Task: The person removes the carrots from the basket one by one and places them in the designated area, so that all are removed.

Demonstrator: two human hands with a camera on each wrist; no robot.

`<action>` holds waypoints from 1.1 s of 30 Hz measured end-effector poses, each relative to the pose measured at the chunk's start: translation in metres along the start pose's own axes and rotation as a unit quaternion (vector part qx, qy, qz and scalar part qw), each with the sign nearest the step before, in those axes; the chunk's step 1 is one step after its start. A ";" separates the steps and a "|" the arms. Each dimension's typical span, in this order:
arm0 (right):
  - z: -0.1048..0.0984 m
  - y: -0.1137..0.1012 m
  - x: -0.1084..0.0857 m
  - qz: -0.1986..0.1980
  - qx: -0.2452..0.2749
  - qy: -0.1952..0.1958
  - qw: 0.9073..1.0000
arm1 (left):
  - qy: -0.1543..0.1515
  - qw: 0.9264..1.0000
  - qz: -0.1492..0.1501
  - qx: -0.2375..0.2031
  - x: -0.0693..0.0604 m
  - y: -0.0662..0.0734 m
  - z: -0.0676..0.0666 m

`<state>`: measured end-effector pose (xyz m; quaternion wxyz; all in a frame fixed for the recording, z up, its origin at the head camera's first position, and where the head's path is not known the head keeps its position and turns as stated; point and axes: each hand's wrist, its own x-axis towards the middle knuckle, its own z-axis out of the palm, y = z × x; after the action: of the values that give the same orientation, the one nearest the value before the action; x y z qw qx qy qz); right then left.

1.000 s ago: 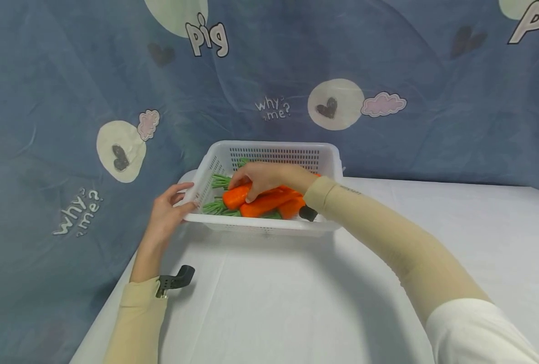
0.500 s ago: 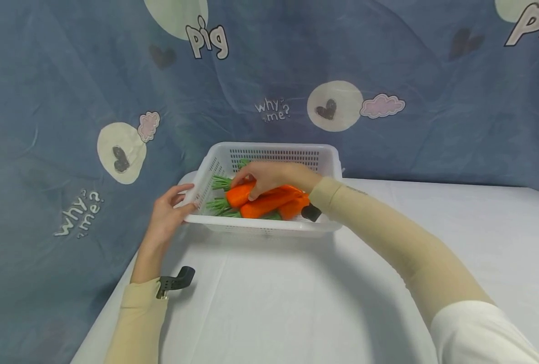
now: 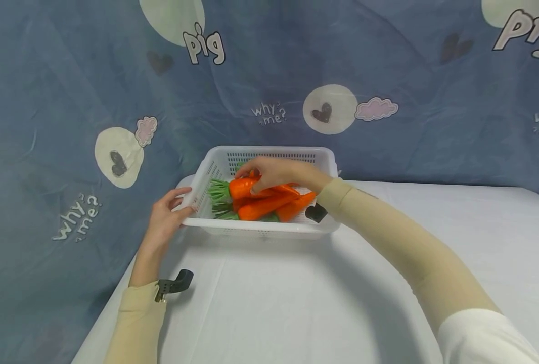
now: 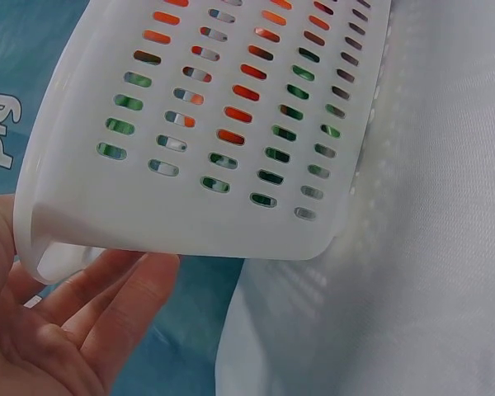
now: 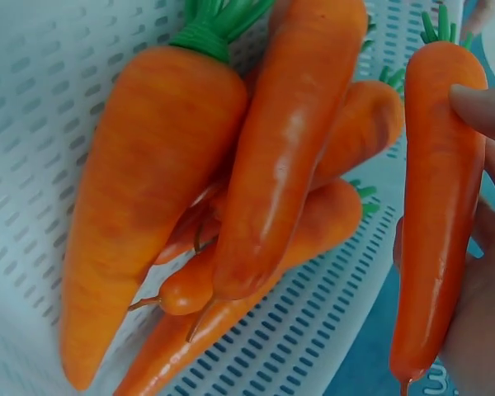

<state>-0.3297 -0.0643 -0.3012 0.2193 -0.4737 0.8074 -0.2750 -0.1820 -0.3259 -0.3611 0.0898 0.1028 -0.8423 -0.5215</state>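
A white plastic basket [image 3: 265, 227] with slotted walls holds several orange carrots [image 3: 265, 206] with green tops. My left hand [image 3: 167, 212] grips the basket's left rim; in the left wrist view its fingers [image 4: 136, 301] lie beneath the rim. Inside the basket, my right hand [image 3: 274, 172] holds a carrot [image 3: 241, 188] near its leafy end, above others. The right wrist view shows this held carrot [image 5: 441, 206] between thumb and fingers, apart from the pile. A large, thick carrot [image 5: 148, 181] lies beside slimmer ones. My right hand and forearm hide part of the basket in the head view.
The basket stands at the back of a table with a white cloth [image 3: 269, 293]. A blue printed curtain [image 3: 388, 146] hangs close behind it and along the left side. Each wrist carries a dark camera mount [image 3: 176, 283].
My right hand has lifted slightly with the carrot, showing more of its green top and the carrots below. My left hand stays on the rim. The head view has shifted a little.
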 end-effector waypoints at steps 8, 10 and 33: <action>-0.006 -0.005 -0.010 -0.020 -0.011 0.025 0.999 | -0.003 1.000 -0.003 0.002 -0.001 0.000 -0.001; -0.007 -0.008 -0.014 -0.020 -0.011 0.032 0.999 | -0.005 1.000 -0.002 0.004 -0.001 0.001 -0.001; -0.021 -0.013 -0.065 -0.062 0.028 0.116 0.991 | -0.006 1.000 0.000 0.013 0.000 0.001 0.000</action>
<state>-0.3046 -0.0069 -0.2710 0.1203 -0.4813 0.7886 -0.3633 -0.1826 -0.3255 -0.3606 0.0832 0.1006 -0.8497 -0.5109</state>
